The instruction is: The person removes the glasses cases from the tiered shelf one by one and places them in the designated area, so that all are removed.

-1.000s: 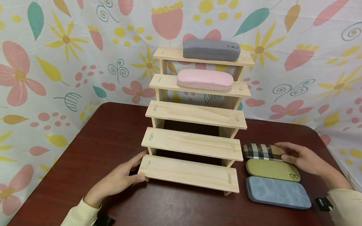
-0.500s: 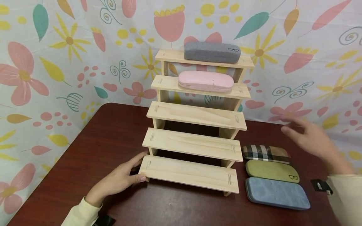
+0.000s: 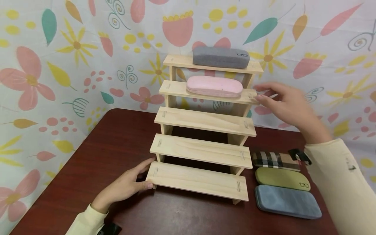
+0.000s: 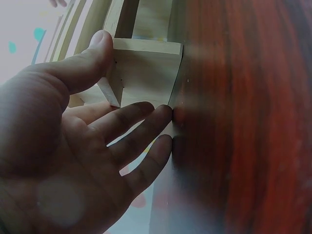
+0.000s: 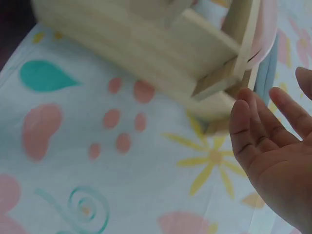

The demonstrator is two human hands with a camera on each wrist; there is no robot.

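Note:
A pale wooden stepped display stand (image 3: 202,147) rises on the table. My left hand (image 3: 124,186) rests at the left end of its lowest step; in the left wrist view the thumb (image 4: 100,46) lies on the wood and the other fingers extend loosely beside the end panel. My right hand (image 3: 289,102) holds nothing, its fingers loosely bent at the right end of the second step from the top. On that step lies a pink glasses case (image 3: 214,86). A grey glasses case (image 3: 221,57) sits on the top step.
Right of the stand, a plaid glasses case (image 3: 274,160), a green one (image 3: 282,179) and a blue one (image 3: 288,201) lie in a row. The right sleeve (image 3: 337,176) passes over that side. A flowered cloth (image 3: 88,39) hangs behind the dark red table (image 3: 102,147).
My right hand has left the plaid case, gone up and then left to the stand's upper right side. The left hand stays at the lowest step.

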